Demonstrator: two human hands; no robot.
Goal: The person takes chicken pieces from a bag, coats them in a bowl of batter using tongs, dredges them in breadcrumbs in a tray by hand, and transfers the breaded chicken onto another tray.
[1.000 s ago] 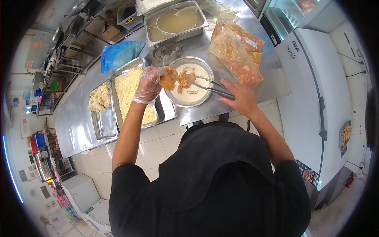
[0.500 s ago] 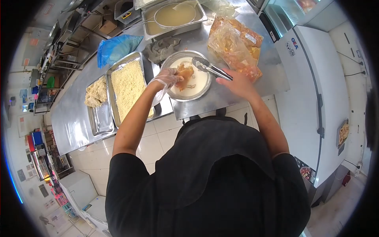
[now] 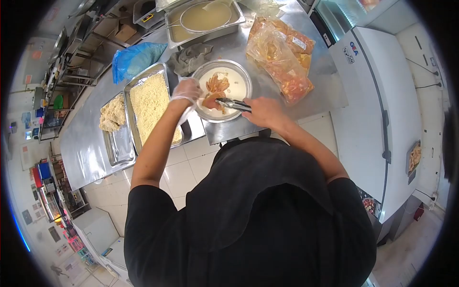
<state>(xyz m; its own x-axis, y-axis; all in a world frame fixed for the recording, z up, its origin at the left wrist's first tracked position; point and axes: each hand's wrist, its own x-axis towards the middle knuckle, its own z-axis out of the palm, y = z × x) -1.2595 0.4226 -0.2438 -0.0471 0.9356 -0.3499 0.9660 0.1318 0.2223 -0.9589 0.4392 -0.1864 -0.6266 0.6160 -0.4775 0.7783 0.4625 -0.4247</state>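
My right hand (image 3: 264,112) is closed around metal tongs with black grips (image 3: 233,103). The tongs' tips touch a piece of raw, orange-tinted meat (image 3: 210,101) in the near part of a round metal bowl (image 3: 247,79). Creamy white liquid (image 3: 239,88) fills much of the bowl, and a second meat piece (image 3: 217,83) lies behind the first. At the bowl's left rim is my left hand (image 3: 185,90) in a clear plastic glove. Its fingers look curled; anything within them is hidden.
Left of the bowl stand a tray of pale crumbs (image 3: 150,103) and a tray with coated pieces (image 3: 113,114). Behind are a grey cloth (image 3: 190,58), a blue plastic bag (image 3: 136,62) and a pan with a strainer (image 3: 205,18). Bagged meat (image 3: 282,57) lies right, near a white fridge (image 3: 366,110).
My left hand has let go of the meat and moved back to the bowl's left rim. The tongs have swung down and left into the bowl, onto a meat piece.
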